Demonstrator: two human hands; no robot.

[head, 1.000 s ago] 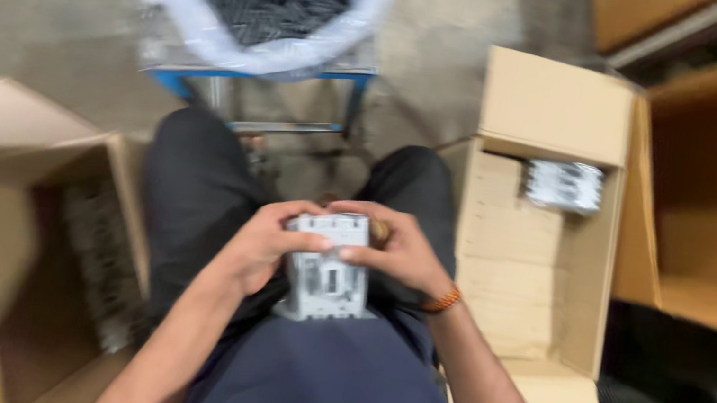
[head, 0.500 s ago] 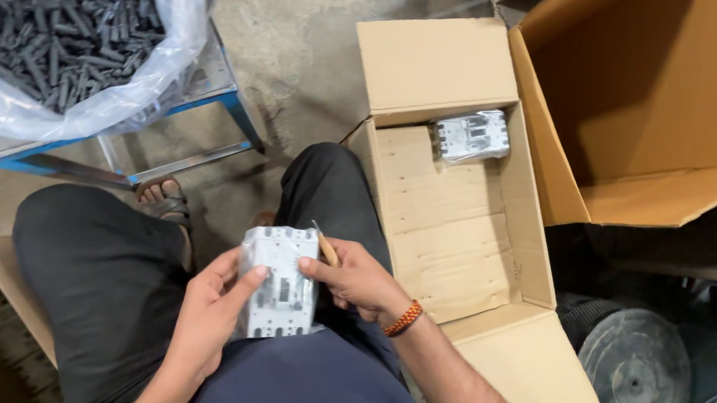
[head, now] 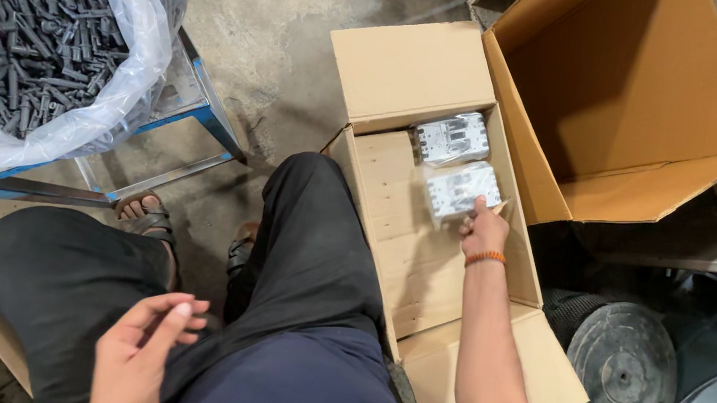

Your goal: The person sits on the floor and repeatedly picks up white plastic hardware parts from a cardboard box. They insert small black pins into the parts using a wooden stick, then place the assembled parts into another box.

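Beside the right knee, a long open carton (head: 424, 270) is seen on the floor, its bottom lined with cardboard. Two white block-shaped electrical units are lying in it at the far end: far unit (head: 452, 137) against the end wall, near unit (head: 464, 190) just beside it, apparently touching. Right hand (head: 483, 234) is reached into the carton, fingers closed on the near unit's lower right corner; whether it is being gripped or only pressed cannot be told. Left hand (head: 141, 351) is held loosely open over the left thigh, nothing in it.

Step judged in hand: seating of the near unit in the carton's row. Next move, as judged: the unit to be squared against its neighbour and the fingers released cleanly, without it being tipped.

Also noted: clear plastic bag of dark small parts (head: 19, 14) on a blue-framed stand, well apart to the left.
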